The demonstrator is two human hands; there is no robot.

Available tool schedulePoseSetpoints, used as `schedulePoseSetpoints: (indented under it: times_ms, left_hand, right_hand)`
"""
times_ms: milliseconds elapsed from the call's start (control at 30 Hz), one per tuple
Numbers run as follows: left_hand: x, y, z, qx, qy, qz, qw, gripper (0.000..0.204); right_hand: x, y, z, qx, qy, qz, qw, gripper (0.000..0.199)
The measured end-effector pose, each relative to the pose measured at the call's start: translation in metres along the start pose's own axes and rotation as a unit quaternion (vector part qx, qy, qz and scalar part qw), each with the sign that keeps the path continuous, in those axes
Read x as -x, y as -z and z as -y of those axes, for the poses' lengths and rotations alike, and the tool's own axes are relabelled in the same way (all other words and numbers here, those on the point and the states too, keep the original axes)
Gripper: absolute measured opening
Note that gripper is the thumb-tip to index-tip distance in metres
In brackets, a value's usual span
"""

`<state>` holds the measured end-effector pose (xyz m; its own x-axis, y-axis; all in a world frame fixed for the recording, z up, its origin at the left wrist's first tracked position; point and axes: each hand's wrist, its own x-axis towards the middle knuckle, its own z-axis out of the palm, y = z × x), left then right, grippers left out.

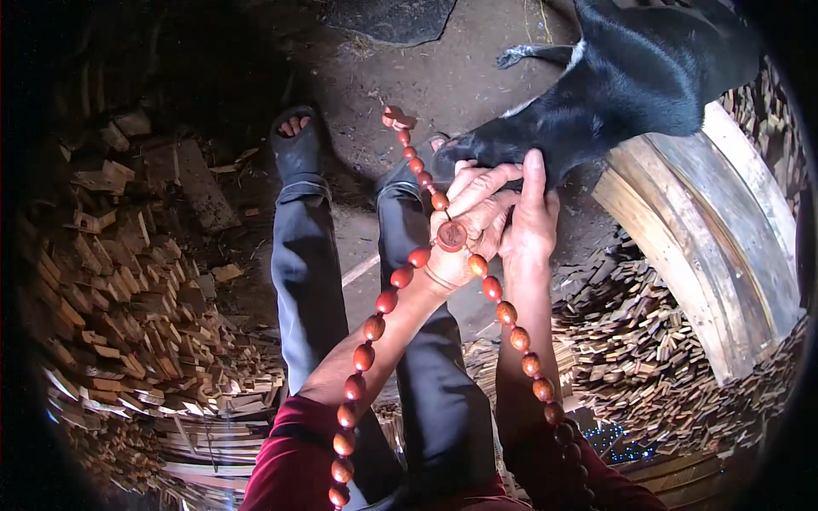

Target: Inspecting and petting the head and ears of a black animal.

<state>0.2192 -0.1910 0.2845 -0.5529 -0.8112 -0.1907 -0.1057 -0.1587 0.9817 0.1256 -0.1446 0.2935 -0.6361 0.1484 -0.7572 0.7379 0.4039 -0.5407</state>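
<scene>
A black dog [613, 94] stands at the upper right, its head reaching left to my hands. My left hand [473, 209] lies against the near side of the dog's head, fingers bent and pressed together under the jaw. Beside it, my right hand [530, 217] touches the head too, its thumb pointing up and its fingers curled in and mostly hidden. Whatever the fingers may hold between them is out of sight. A necklace of reddish-brown beads [388, 302] hangs in front of my arms, with a round medallion [452, 236] overlapping my left hand.
Heaps of split wood pieces [162, 298] fill the left side, and more wood scraps [643, 341] lie at the right. Curved-looking boards [707, 221] rest there below the dog. My sandalled foot [296, 140] stands on the dirt floor [358, 77]. A dark slab [396, 19] lies at the top.
</scene>
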Motion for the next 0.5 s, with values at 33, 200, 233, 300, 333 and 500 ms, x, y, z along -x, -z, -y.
schedulePoseSetpoints:
  times_ms: [33, 200, 233, 300, 333, 500]
  left_hand:
    - [-0.003, -0.001, 0.001, 0.004, -0.001, 0.003, 1.0, 0.026]
    - [-0.006, -0.002, 0.001, 0.018, -0.001, 0.01, 1.0, 0.025]
    - [-0.006, -0.003, 0.001, 0.024, -0.015, 0.013, 1.0, 0.026]
    - [-0.006, -0.002, -0.001, 0.01, -0.036, 0.012, 0.999, 0.028]
    - [-0.005, -0.002, 0.0, 0.004, -0.047, 0.011, 0.999, 0.029]
    - [-0.005, -0.003, -0.001, -0.088, -0.118, 0.019, 0.989, 0.036]
  right_hand:
    - [-0.005, -0.005, 0.006, -0.008, -0.002, 0.002, 1.0, 0.077]
    - [-0.002, -0.02, 0.025, -0.022, 0.005, 0.021, 1.0, 0.067]
    - [-0.007, -0.014, 0.023, -0.036, 0.003, 0.06, 0.998, 0.061]
    - [-0.022, 0.002, 0.015, -0.065, -0.004, 0.135, 0.989, 0.049]
    - [-0.021, 0.001, 0.015, -0.069, -0.005, 0.129, 0.989, 0.044]
    - [-0.009, -0.011, 0.026, -0.071, -0.032, 0.122, 0.989, 0.034]
